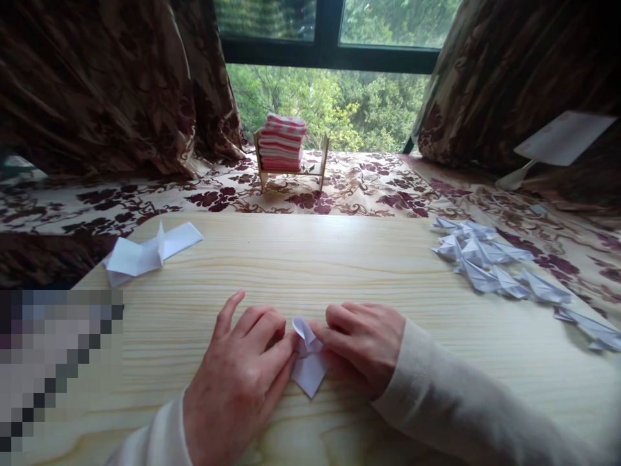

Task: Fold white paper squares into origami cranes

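Observation:
A small piece of folded white paper [310, 374] lies on the table between my hands, its lower end pointed toward me and its upper flap curled up. My left hand [247, 362] pinches its left edge between thumb and forefinger, with the little finger raised. From the other side, my right hand [361, 340] grips the right edge, its fingers bent inward. The fingertips partly hide the paper's sides. At the far right of the table sits a cluster of several folded white paper figures [480, 249] with pointed ends.
Partly folded and flat white sheets [138, 257] rest at the table's left back. Beyond the wooden table [310, 259], a small rack [291, 172] holds folded pink-and-white cloths [282, 144] on the patterned fabric. A white lamp-like panel [565, 137] stands at the right. Blurred blocks cover the lower left.

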A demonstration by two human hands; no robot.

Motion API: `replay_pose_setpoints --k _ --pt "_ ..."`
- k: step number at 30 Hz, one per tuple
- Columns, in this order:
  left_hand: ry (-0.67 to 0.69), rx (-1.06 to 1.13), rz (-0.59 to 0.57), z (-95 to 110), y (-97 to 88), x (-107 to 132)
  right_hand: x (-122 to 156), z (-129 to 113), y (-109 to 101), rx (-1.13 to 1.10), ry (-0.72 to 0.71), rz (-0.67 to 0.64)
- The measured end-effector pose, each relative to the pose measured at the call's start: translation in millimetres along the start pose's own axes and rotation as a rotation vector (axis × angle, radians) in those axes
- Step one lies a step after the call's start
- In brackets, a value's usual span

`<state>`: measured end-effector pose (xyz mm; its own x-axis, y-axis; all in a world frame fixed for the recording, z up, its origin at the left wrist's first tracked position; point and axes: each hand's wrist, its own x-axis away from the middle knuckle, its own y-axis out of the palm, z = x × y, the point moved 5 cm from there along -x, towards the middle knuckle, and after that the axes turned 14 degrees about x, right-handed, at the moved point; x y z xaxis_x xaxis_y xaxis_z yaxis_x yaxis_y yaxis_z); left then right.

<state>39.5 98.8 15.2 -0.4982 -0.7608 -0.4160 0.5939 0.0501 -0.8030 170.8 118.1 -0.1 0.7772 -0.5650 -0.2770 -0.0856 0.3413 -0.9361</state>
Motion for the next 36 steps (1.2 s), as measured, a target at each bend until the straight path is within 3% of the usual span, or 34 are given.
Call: replay_pose_setpoints --k 6,12,15,20,27,32,36 --pt "0.014 0.005 -0.001 2 -0.3 2 7 -3 -8 0.038 0.042 0.079" --pt "0.024 -0.014 0.000 1 1.8 0 -8 -10 7 0.137 0.100 0.165" --pt "0.038 -0.034 0.007 2 1.6 0 -9 -11 2 0.131 0.071 0.227" --pt "0.040 -0.038 -0.019 3 0.7 -2 2 -13 -14 0.046 0.007 0.094" --pt "0.019 -0.014 -0.026 3 1.7 3 -1 -13 -4 0.041 0.123 0.300" --pt "0.012 -0.025 -0.015 4 4.7 5 -3 -12 -3 -0.238 0.191 0.149" --pt "-0.012 0.011 -0.010 3 6.3 9 -5 -12 -6 -0.323 0.276 0.106"
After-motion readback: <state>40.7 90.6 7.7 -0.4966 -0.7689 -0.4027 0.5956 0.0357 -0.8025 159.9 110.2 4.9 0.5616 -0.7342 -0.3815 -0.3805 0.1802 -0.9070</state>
